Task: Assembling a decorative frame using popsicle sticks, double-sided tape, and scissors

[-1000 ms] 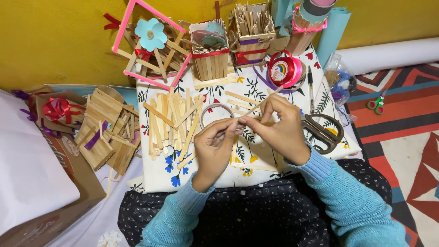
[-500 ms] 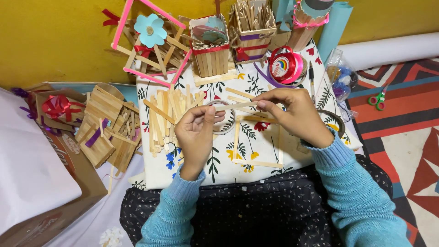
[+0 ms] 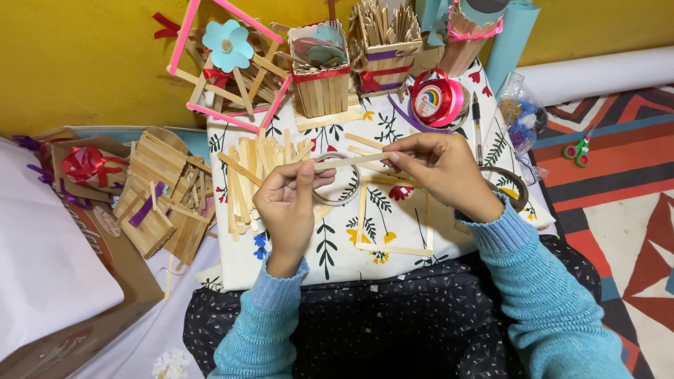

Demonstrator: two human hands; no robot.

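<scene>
Hands, left hand (image 3: 286, 203) and right hand (image 3: 439, 167), have spread apart along the craft stick (image 3: 349, 162).

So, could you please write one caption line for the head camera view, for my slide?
Both hands, left hand and right hand, hold one wooden craft stick level above a floral cloth.

Measured from the white floral cloth (image 3: 337, 260): the roll of tape (image 3: 339, 189) lying on it is partly hidden behind the left hand (image 3: 288, 210), and another ring (image 3: 509, 184) at its right edge is half covered by the right hand (image 3: 442, 168). Behind it, the blue paper rolls (image 3: 509, 31) are cut off by the top edge. Left of it, the cardboard box (image 3: 77, 309) runs out of view.
</scene>
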